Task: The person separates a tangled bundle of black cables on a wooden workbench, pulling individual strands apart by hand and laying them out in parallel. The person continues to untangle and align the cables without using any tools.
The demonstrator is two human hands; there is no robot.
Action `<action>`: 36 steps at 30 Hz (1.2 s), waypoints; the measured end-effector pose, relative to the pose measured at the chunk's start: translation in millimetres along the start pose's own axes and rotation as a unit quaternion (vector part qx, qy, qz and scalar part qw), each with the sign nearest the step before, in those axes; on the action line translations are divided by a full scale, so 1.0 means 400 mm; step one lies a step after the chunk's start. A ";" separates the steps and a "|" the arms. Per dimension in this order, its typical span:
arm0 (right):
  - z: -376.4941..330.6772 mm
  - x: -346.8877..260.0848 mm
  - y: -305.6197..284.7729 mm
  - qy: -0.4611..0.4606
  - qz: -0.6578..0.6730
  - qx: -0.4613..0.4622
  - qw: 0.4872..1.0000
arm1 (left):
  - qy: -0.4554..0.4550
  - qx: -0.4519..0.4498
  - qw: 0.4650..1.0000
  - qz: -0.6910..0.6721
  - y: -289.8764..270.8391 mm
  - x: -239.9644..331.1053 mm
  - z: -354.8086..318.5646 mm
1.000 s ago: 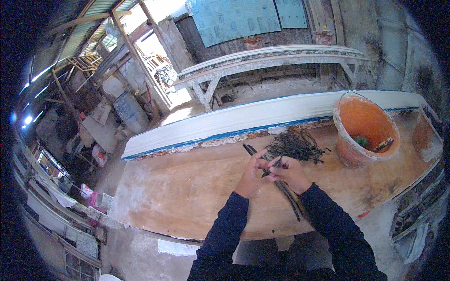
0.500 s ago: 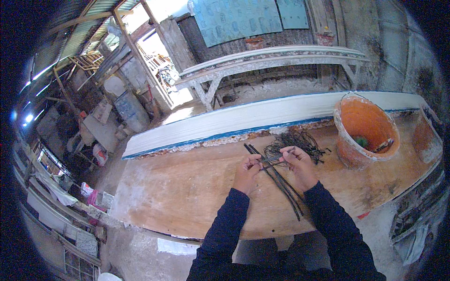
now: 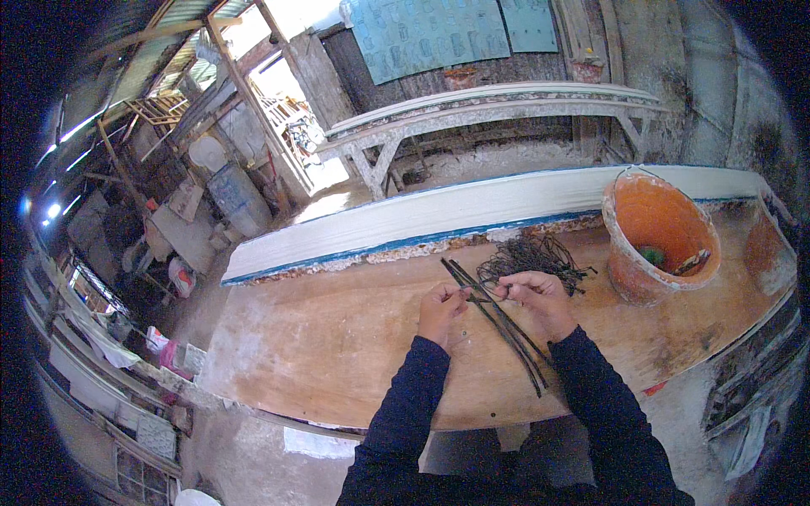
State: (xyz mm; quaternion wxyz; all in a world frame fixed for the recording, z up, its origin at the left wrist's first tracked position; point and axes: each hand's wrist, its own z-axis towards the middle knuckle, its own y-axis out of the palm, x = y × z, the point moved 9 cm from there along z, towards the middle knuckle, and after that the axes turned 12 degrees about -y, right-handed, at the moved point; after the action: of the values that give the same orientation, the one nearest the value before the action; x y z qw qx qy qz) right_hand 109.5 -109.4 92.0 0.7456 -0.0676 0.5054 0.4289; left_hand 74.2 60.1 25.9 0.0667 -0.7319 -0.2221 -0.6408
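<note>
My left hand [image 3: 440, 315] and my right hand [image 3: 547, 305] are raised over the wooden tabletop [image 3: 337, 337], fingertips pinched and a short gap apart. A thin dark strand [image 3: 483, 297] runs between them, and each hand grips it; its ends are hidden by the fingers. Beneath, a few long, dark, straight strips [image 3: 509, 331] lie slantwise on the board, passing between my hands. Just beyond my right hand sits a tangled heap of thin black strands [image 3: 540, 256].
An orange bucket [image 3: 623, 266], smeared white, stands right of the heap with a green thing inside. Along the table's far side runs a long white moulding [image 3: 422, 212] with a blue edge. A whitened bench [image 3: 380, 139] stands behind, and a blue barrel [image 3: 239, 201] at far left.
My right hand has turned and lowered slightly, its fingers now pointing more to the left. My left hand has shifted slightly left and down. The strips and heap stay in place.
</note>
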 end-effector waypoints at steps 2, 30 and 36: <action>0.009 -0.014 -0.003 -0.044 -0.154 -0.019 0.987 | -0.008 -0.001 1.000 -0.004 0.000 0.002 -0.006; 0.011 -0.095 -0.067 -0.248 -0.477 0.085 0.839 | 0.136 0.069 0.976 0.154 -0.029 0.081 -0.017; 0.007 0.022 0.032 -0.030 -0.213 -0.090 0.972 | 0.122 0.169 0.967 0.149 -0.096 0.096 -0.021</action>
State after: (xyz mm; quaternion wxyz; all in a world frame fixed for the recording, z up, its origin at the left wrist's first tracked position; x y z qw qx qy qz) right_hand 103.4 -95.0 90.4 0.8254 -0.2275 0.4165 0.3057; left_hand 53.6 100.3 57.3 0.3109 -0.6509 -0.2056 -0.6614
